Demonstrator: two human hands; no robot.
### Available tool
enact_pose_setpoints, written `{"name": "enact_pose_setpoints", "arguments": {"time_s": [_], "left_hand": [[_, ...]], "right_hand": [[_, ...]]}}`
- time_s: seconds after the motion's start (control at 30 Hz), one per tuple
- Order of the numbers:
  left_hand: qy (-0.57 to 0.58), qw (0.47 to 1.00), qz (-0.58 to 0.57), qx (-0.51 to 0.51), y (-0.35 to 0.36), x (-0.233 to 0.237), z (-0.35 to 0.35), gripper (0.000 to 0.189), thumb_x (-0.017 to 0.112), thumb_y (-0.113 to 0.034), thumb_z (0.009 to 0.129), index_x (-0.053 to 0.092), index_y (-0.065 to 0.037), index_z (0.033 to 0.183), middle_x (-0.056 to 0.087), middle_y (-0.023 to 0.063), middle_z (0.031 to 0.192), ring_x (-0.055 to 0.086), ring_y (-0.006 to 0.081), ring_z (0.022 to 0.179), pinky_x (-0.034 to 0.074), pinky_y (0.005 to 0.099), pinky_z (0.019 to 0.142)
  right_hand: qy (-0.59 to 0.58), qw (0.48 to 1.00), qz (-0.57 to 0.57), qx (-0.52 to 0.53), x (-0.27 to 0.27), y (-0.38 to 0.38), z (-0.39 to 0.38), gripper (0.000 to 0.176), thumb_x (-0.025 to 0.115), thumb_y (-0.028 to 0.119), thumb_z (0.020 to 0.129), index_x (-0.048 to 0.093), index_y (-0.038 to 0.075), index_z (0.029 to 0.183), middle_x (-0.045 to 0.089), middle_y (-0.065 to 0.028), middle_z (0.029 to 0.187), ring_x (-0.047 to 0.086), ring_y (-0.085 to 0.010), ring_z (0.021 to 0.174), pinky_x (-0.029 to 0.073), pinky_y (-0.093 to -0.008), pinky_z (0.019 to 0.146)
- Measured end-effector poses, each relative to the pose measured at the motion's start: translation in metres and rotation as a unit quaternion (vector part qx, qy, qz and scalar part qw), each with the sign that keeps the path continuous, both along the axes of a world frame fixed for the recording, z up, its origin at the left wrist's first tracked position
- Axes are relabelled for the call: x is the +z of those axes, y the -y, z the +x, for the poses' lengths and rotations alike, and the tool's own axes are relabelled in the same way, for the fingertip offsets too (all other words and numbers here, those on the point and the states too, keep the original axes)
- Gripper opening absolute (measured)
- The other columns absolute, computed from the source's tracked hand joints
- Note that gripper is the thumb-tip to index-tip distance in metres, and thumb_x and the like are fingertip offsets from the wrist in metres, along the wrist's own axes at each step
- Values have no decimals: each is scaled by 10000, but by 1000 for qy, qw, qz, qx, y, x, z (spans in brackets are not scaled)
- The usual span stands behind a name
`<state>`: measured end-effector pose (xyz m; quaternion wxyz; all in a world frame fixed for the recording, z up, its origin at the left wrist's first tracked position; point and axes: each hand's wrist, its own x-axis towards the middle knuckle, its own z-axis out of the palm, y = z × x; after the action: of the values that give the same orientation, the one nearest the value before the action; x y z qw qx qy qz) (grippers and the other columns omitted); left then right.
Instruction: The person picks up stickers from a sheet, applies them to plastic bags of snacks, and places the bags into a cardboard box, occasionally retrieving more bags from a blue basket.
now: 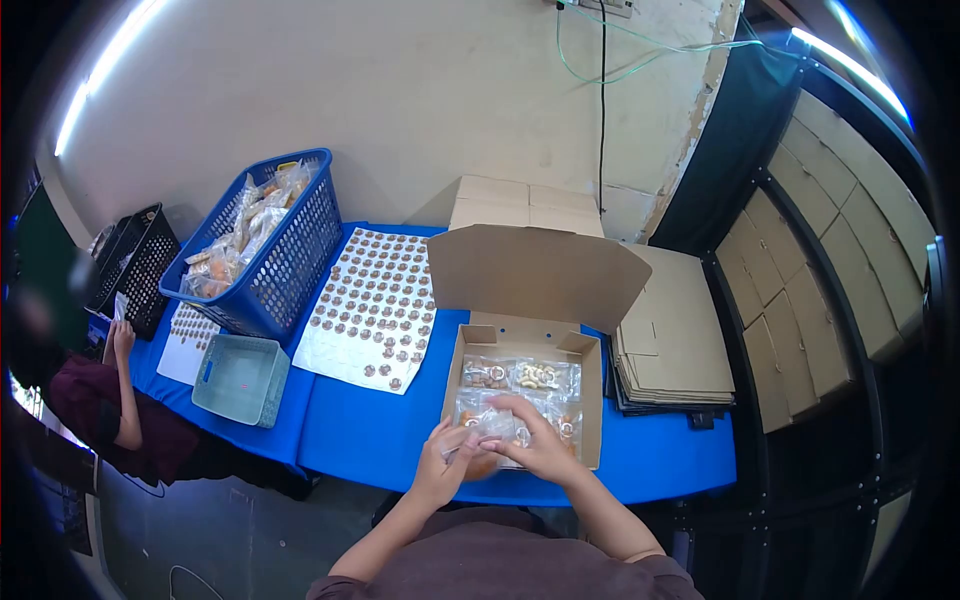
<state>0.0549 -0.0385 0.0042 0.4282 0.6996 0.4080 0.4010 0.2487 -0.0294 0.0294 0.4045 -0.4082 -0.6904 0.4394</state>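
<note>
Filling the box: left hand [440, 470] and right hand [540, 448] on a snack packet [492, 425]
Both hands curl shut around the clear snack packet at the near end of the open cardboard box [592, 400] on the blue tabletop [370, 430]. Seating it likely calls for a flat spot among the packets already inside. Beyond lie a sticker sheet [375, 305] and a blue basket [270, 250].

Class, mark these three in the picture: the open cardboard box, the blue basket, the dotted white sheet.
open cardboard box [535, 275], head view, raised lid flap
blue basket [290, 262], head view, front mesh wall
dotted white sheet [375, 305], head view, sheet's middle
</note>
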Motion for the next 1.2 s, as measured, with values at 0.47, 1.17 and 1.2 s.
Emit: {"name": "enact_pose_setpoints", "arguments": {"time_s": [0.47,1.17,1.2], "left_hand": [[53,995,32,-80,-8,6,9,557,497,-291,958,329,-29,1420,397,178,1415,354,294,1335,268,368,1095],[167,972,-156,54,35,12,-57,341,494,-216,978,568,-6,1236,633,103,1148,576,174,1093,433,305,958],[169,972,-150,68,37,10,-59,326,530,-196,960,576,-1,1217,635,107,1139,577,176,1093,437,315,957]], "right_hand": [[-151,978,-41,-137,-40,25,-21,426,400,278,1005,506,-9,1301,443,-171,1389,379,-286,1317,254,-388,1099],[-205,963,-165,61,-22,-9,-60,380,484,322,969,668,-10,990,536,-226,1282,537,-243,1150,418,-372,962],[-282,937,-194,68,-20,-8,-67,379,468,309,978,660,-17,1010,537,-223,1282,523,-252,1169,394,-378,993]]}}
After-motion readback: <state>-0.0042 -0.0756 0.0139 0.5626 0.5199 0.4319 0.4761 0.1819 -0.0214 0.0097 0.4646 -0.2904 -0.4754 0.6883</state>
